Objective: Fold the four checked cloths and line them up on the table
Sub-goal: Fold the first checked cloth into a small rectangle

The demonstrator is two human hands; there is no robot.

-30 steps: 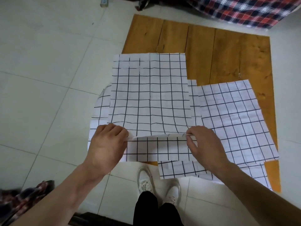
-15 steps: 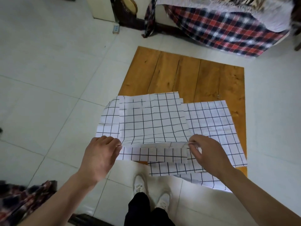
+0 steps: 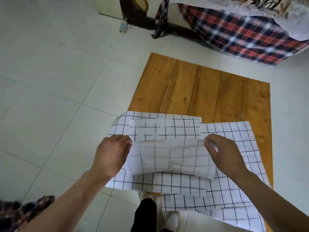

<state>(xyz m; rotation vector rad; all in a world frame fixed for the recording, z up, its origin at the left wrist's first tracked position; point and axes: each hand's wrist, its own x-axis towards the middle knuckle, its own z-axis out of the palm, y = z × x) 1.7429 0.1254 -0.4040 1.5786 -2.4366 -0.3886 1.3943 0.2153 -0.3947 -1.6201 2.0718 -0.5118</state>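
Left hand and right hand each pinching a near corner of the top checked cloth — lifted, half folded back — above other cloths on the wooden table.

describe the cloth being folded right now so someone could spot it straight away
Find the wooden table on the pale tiled floor; white cloths with black checks cover its near end. The cloth being folded is the one raised at the middle, its top corners pinched by the left hand and right hand. Unlike the flat cloths around it, it is lifted and doubled over.
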